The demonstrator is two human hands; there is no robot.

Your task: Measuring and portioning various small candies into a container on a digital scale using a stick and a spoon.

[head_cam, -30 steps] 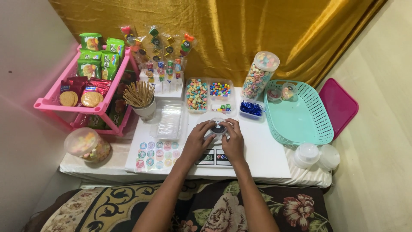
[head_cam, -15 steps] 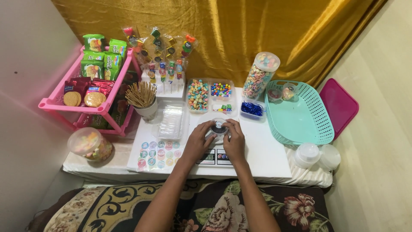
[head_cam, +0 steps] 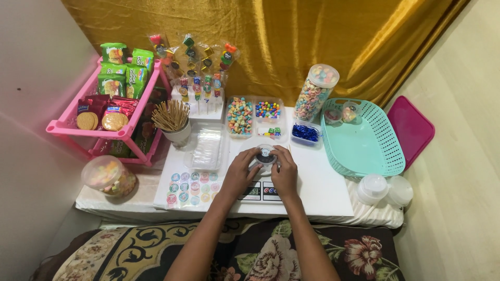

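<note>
Head view: hands point(head_cam: 263, 174) cup small container point(head_cam: 266, 154)

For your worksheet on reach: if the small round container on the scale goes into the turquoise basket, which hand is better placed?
Probably the right hand: it grips the small round container on the side nearer the turquoise basket.

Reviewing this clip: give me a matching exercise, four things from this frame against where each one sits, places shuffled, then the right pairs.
Things:
1. small round container
2. cup of wooden sticks
3. tall jar of cereal rings
4. sticker sheet

Places:
A. beside the pink rack
B. between the left hand and the right hand, on the kitchen scale
C. at the white board's near left corner
D. just left of the turquoise basket

Pairs: 1-B, 2-A, 3-D, 4-C
</note>
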